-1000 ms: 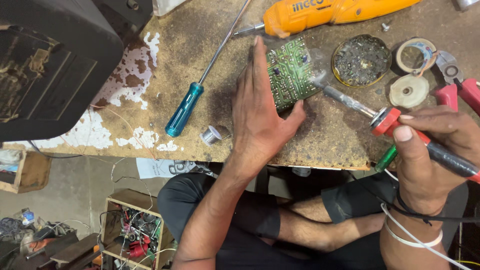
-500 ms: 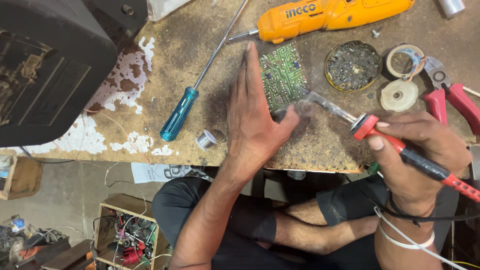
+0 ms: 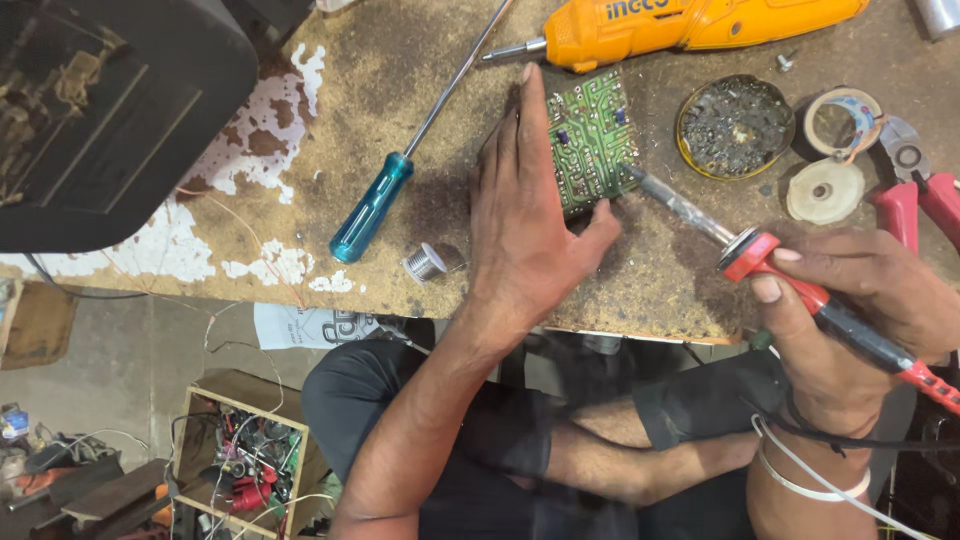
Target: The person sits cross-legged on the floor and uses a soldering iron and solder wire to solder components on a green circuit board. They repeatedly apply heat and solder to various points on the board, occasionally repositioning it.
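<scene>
two hands are at work on a worn bench (image 3: 400,60). the left hand (image 3: 525,215) lies flat, fingers stretched out, pressing the left edge of a green circuit board (image 3: 592,135) down on the bench; its thumb reaches under the board's near corner. the right hand (image 3: 865,320) is clenched around the red and black handle of a soldering iron (image 3: 760,255), whose metal tip touches the board's right edge. the board sits near the middle of the bench, just below an orange power tool (image 3: 690,22). right of the board is a round tin (image 3: 735,125) of grey residue, then a tape roll (image 3: 845,120), a white disc (image 3: 825,190) and red pliers (image 3: 915,190). left of the left hand lie a blue-handled screwdriver (image 3: 375,205), its long shaft running up toward the power tool, and a small solder spool (image 3: 425,263). a dark box (image 3: 100,110) stands at the bench's far left. below the bench, a wooden crate (image 3: 240,465) holds tangled wires
</scene>
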